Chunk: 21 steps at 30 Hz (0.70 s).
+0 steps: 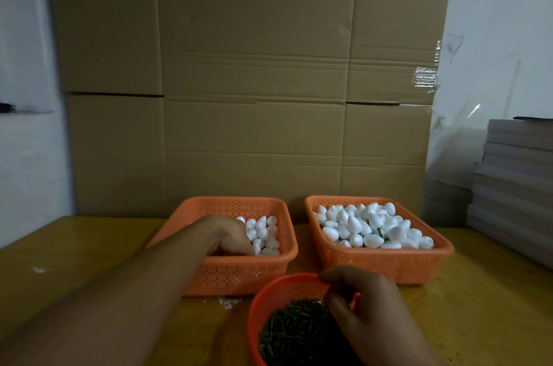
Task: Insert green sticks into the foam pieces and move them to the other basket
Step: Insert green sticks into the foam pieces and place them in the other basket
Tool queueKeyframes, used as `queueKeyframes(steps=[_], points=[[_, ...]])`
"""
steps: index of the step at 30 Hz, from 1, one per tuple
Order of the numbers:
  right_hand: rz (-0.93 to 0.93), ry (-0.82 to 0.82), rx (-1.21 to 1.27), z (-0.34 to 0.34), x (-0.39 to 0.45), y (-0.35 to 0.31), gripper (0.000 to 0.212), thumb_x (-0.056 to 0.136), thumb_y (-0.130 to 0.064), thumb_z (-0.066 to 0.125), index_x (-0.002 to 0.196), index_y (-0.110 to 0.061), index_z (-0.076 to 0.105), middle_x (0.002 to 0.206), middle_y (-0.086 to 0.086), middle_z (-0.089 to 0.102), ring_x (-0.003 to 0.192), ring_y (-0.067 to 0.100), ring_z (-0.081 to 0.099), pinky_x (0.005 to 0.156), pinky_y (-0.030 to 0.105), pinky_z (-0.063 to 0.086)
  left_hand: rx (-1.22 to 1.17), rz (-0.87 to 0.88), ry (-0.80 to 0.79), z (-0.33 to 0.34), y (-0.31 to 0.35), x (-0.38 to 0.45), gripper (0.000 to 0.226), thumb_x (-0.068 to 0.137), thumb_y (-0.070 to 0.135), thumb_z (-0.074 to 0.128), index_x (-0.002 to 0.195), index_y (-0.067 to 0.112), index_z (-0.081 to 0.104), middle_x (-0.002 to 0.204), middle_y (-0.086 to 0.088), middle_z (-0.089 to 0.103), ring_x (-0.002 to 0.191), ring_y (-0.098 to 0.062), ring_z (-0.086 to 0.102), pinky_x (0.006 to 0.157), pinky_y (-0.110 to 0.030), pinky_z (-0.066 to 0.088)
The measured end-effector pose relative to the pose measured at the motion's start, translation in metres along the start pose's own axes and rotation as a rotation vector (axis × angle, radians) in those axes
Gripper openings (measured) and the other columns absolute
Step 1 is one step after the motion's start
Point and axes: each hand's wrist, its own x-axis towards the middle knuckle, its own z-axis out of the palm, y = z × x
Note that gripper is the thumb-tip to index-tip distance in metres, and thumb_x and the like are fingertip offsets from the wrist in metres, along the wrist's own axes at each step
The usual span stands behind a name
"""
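Two orange perforated baskets stand side by side on the yellow table. My left hand (229,235) reaches into the left basket (239,273), its fingers curled down among white egg-shaped foam pieces (264,235); what they hold is hidden. The right basket (386,267) is heaped with foam pieces (371,226), and green sticks (380,233) poke out between some. A round orange bowl (260,305) at the near edge holds a pile of green sticks (299,332). My right hand (365,305) hovers over that bowl with curled fingers; whether it pinches a stick is unclear.
A wall of large cardboard boxes (254,81) rises right behind the baskets. Stacked grey boards (517,180) sit at the right edge of the table. White foam crumbs (229,302) lie in front of the left basket, and the yellow table (74,261) stretches out to the left.
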Motion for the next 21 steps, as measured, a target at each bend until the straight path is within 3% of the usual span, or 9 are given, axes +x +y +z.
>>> queueKeyframes(steps=[1,3,7,9,12,14,16,19,21], points=[[-0.001,0.001,0.0,0.0,0.0,0.0,0.031,0.083,-0.015,0.07,0.102,-0.038,0.076,0.076,-0.013,0.074,0.073,0.002,0.068,0.069,0.023,0.055,-0.097,0.001,0.0,-0.003,0.0,-0.006,0.071,0.083,0.031,0.067,0.145,0.012,0.04,0.131,-0.006,0.062,0.107,-0.015,0.065,0.076,-0.028,0.053],[-0.001,-0.005,-0.005,0.001,0.0,0.001,0.03,0.084,-0.016,0.069,0.104,-0.037,0.076,0.076,-0.012,0.073,0.073,0.001,0.067,0.068,0.021,0.055,-0.162,0.02,0.016,-0.009,0.0,-0.016,0.037,0.081,0.021,0.07,0.115,0.009,0.063,0.094,-0.004,0.072,0.074,-0.014,0.066,0.06,-0.026,0.052],[-0.01,-0.024,-0.009,0.001,0.001,0.001,0.03,0.085,-0.017,0.069,0.107,-0.036,0.076,0.078,-0.013,0.073,0.073,-0.002,0.067,0.066,0.016,0.053,-0.234,0.084,0.082,-0.017,0.0,-0.037,0.007,0.075,0.018,0.069,0.079,0.012,0.07,0.072,-0.005,0.064,0.058,-0.016,0.056,0.052,-0.024,0.044],[-0.027,-0.023,-0.016,0.001,0.0,0.0,0.03,0.085,-0.017,0.069,0.107,-0.035,0.076,0.078,-0.013,0.073,0.073,-0.003,0.066,0.065,0.013,0.05,-0.311,0.113,0.165,-0.016,-0.001,-0.049,0.007,0.075,0.017,0.068,0.08,0.014,0.072,0.071,-0.003,0.064,0.052,-0.013,0.054,0.047,-0.022,0.039],[-0.055,-0.071,-0.035,-0.001,0.001,-0.001,0.026,0.086,-0.021,0.069,0.105,-0.037,0.076,0.08,-0.014,0.074,0.076,-0.004,0.066,0.068,0.013,0.051,-0.381,0.232,0.327,-0.011,-0.002,-0.064,0.019,0.079,0.02,0.074,0.097,0.025,0.072,0.085,0.002,0.072,0.067,-0.015,0.071,0.054,-0.026,0.047],[-0.093,-0.161,-0.062,-0.002,0.003,-0.003,0.022,0.085,-0.025,0.071,0.101,-0.038,0.077,0.087,-0.017,0.075,0.082,-0.005,0.067,0.077,0.017,0.054,-0.408,0.324,0.442,-0.006,-0.002,-0.076,0.019,0.08,0.02,0.078,0.095,0.029,0.07,0.091,0.005,0.072,0.081,-0.014,0.071,0.061,-0.026,0.051],[-0.137,-0.251,-0.09,-0.003,0.006,-0.005,0.019,0.084,-0.027,0.073,0.098,-0.038,0.078,0.09,-0.021,0.075,0.085,-0.006,0.067,0.079,0.015,0.052,-0.476,0.403,0.534,0.002,-0.001,-0.091,0.019,0.081,0.018,0.079,0.092,0.029,0.069,0.087,0.006,0.073,0.079,-0.011,0.07,0.066,-0.029,0.055],[-0.163,-0.355,-0.163,-0.003,0.008,-0.008,0.015,0.083,-0.034,0.073,0.097,-0.037,0.077,0.093,-0.019,0.075,0.086,-0.003,0.066,0.08,0.016,0.052,-0.591,0.54,0.547,0.022,0.003,-0.114,0.017,0.084,0.018,0.077,0.09,0.03,0.067,0.085,0.006,0.076,0.083,-0.009,0.072,0.082,-0.038,0.055],[-0.16,-0.4,-0.198,-0.001,0.009,-0.011,0.019,0.081,-0.046,0.073,0.099,-0.038,0.075,0.094,-0.018,0.073,0.085,-0.002,0.065,0.079,0.017,0.052,-0.679,0.633,0.517,0.039,0.006,-0.127,0.016,0.087,0.016,0.076,0.09,0.029,0.067,0.093,0.008,0.076,0.091,-0.008,0.072,0.084,-0.031,0.053]])
